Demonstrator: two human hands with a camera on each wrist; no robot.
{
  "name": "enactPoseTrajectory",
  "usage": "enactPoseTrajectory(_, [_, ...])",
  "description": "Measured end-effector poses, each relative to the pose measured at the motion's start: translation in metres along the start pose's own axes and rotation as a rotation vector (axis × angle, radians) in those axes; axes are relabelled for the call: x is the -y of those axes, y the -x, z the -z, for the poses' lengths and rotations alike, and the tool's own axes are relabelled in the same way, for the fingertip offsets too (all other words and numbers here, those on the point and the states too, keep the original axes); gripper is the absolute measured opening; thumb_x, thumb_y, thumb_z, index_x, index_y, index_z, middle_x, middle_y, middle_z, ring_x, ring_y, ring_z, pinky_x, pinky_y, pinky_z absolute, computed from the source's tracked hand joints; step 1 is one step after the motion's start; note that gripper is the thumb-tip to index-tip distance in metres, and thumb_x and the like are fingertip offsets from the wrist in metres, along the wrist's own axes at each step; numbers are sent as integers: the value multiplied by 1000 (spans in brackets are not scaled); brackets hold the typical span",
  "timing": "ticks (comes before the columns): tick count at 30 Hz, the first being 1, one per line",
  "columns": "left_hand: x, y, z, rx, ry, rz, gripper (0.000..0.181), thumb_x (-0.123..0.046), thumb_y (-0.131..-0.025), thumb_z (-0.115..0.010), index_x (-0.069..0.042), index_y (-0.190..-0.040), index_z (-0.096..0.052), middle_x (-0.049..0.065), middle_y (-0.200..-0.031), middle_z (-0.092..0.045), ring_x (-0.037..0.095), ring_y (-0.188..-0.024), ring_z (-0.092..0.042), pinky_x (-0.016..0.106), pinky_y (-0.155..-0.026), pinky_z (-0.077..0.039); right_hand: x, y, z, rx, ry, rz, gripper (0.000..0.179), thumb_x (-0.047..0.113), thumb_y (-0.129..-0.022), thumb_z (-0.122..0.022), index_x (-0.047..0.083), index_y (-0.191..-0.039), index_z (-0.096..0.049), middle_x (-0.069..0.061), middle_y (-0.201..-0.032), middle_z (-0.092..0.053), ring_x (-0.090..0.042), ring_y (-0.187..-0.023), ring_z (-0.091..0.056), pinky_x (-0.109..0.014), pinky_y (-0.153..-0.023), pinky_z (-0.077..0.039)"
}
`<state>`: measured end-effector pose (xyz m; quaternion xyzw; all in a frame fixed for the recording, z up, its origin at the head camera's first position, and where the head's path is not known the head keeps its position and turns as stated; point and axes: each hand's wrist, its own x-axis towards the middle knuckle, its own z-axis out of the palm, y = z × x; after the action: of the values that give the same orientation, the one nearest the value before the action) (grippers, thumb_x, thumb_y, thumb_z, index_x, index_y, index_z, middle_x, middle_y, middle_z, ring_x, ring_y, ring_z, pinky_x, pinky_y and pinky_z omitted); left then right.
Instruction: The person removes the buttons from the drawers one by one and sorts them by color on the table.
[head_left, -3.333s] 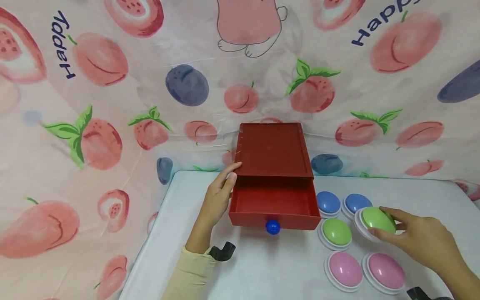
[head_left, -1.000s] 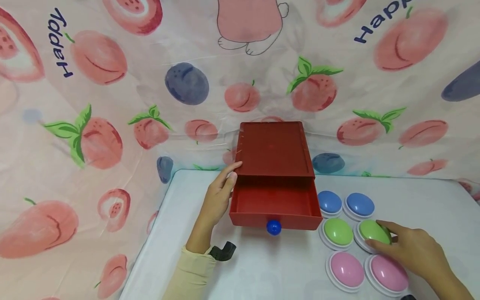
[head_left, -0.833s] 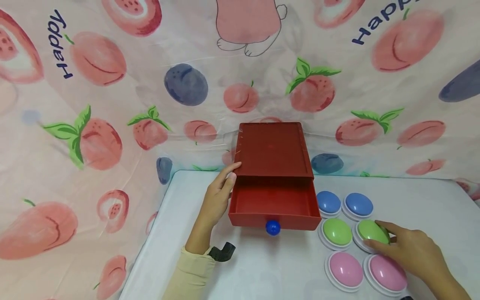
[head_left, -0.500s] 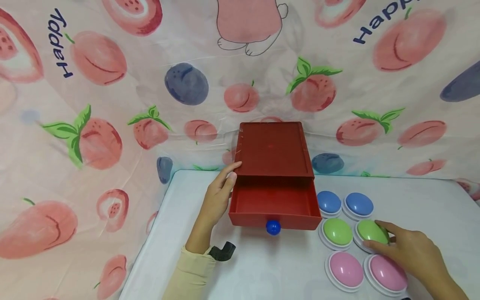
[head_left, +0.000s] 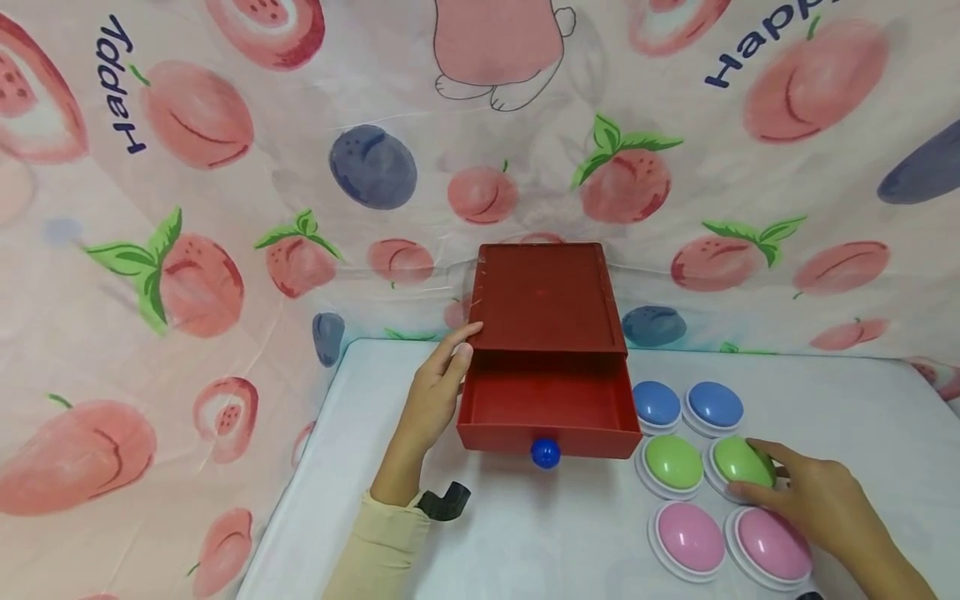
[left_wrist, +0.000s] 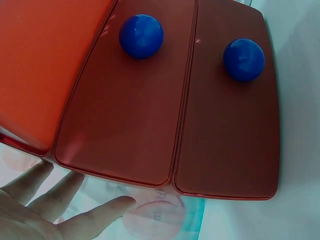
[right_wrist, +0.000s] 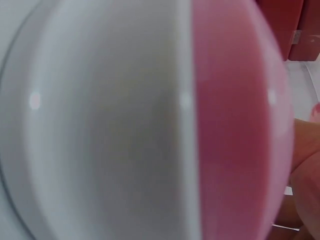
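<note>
A red drawer cabinet [head_left: 543, 300] stands at the table's back with its top drawer [head_left: 551, 400] pulled out and bare inside. In the left wrist view, two lower drawer fronts carry blue round knobs [left_wrist: 141, 36]. My left hand [head_left: 433, 396] rests against the cabinet's left side, fingers fairly straight. To the right, my right hand [head_left: 821, 496] grips a green dome push button [head_left: 742, 462] with a white base, between thumb and fingers. It sits beside another green push button [head_left: 673, 462]. A pink push button [right_wrist: 235, 120] fills most of the right wrist view.
Two blue push buttons [head_left: 715, 405] lie behind the green pair, and two pink ones [head_left: 690, 537] in front, on the white table [head_left: 540, 533]. Behind the table hangs a fruit-print cloth [head_left: 420, 92]. The pulled-out drawer reaches close to the left buttons.
My right hand has brought the green push button down and toward me, from overlapping the right blue one to level beside the other green one. My left hand stays put.
</note>
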<state>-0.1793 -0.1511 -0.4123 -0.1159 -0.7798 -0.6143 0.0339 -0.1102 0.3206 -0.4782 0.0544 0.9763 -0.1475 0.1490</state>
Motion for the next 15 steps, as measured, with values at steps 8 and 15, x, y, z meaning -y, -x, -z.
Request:
enactPoseTrajectory(8, [-1,0,1,-7,8,11,37,-48,-107,-46,-43,-143,-54,-6,-151,-50,27,-129,-59,51,-99,-56,2,1,2,41,-8,-25,114,83,-71,-70,-2,-144,-49,-36,-115,-64,-54,-103,-59,-70,-83,-50])
enactPoseTrajectory(15, [-1,0,0,-4,16,10,37,-47,-107,-46,-43,-143,-54,-6,-151,-50,26,-128,-60,50,-99,-56,4,10,11,-171,26,66,104,80,-74,-70,-1,-138,-57,-33,-110,-69,-57,-99,-61,-70,-77,-50])
